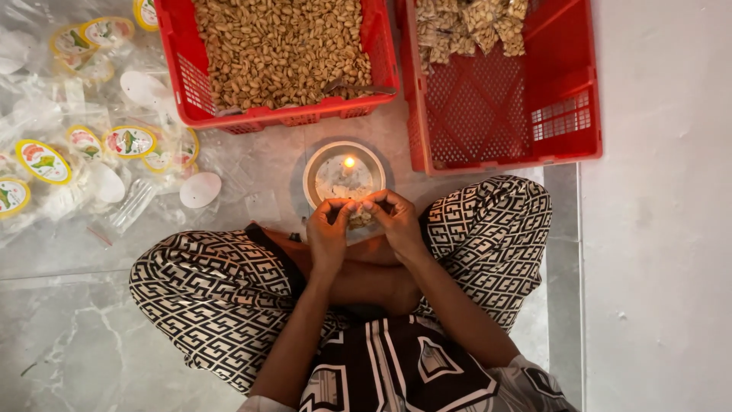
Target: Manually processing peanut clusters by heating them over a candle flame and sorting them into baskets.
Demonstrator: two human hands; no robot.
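Seated person, viewed from above, cross-legged on a marble floor [76, 343]. The left hand [328, 229] and right hand [396, 221] meet over the lap, each grip clamped on a small clear packet of nuts [360, 217] held between the fingertips, just at the near rim of a round metal dish [320, 164] in which a lit candle [349, 162] burns. Beyond the dish, nearly touching it, stands a red crate of loose nuts [282, 53]; a second red crate [518, 99] to the right holds filled packets at its far end and lies close to the right knee. Empty labelled bags [84, 152] crowd the floor to the left. A white wall [663, 229] bounds the right side. Open floor lies at lower left.
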